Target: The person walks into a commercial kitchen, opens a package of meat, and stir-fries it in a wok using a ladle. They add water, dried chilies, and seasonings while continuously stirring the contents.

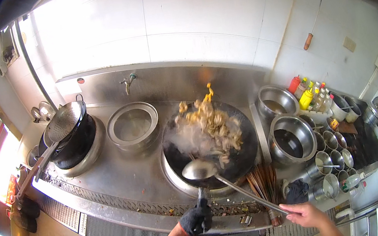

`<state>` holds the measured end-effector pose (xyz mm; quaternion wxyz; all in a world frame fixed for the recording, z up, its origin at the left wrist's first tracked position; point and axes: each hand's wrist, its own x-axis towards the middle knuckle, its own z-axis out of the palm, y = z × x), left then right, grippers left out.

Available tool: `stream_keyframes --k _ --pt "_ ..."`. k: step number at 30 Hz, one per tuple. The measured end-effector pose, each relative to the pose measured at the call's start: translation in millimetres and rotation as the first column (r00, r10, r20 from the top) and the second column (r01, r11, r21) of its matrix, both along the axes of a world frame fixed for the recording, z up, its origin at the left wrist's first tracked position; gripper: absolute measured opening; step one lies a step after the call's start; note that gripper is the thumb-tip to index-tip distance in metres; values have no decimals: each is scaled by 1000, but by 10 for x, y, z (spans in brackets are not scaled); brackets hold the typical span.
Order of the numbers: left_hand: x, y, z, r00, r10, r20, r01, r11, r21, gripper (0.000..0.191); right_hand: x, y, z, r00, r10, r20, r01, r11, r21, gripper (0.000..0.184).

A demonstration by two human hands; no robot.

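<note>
My left hand (196, 220), in a dark glove, grips the handle of a black wok (247, 155) at its near side. Pieces of food (217, 124), brownish with some yellow strips, are in the air above the wok, and steam rises around them. In my bare right hand (305, 214) is the long handle of a metal ladle (199, 169). The ladle's bowl hangs over the near part of the wok, rounded back upward. Beside the wok on the right lies a bamboo wok brush (263, 184). Food partly hides the wok's inside.
Left on the steel range (128, 180) stand a lidded-looking round pot (132, 123) and another wok (76, 137) holding a perforated strainer (64, 122). Steel basins (293, 138), squeeze bottles (306, 99) and several seasoning pots (322, 159) crowd the right. A tap (128, 83) juts from the backsplash.
</note>
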<state>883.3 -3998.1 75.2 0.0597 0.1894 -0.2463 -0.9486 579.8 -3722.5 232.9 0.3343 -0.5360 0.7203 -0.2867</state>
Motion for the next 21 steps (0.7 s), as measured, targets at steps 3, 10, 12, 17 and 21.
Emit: stream_keyframes --k 3,10,12,17,21 --pt "-271 -160 -21 999 27 -24 -23 987 160 33 24 -207 122 989 -85 125 94 993 -72 49" --pt "-405 -166 14 997 70 -14 -65 971 229 26 60 -2130 -156 961 -235 -146 201 956 -215 49" --pt "-442 -194 63 994 52 91 -77 953 291 23 128 -2130 -225 953 -85 -291 49 990 -130 48" --pt "-252 -141 489 988 116 104 -145 929 340 10 242 -1005 122 952 20 -307 -53 994 -100 54" --pt "319 -9 875 987 -47 -154 84 966 244 32 -142 -315 1103 851 -54 522 -151 927 343 54"
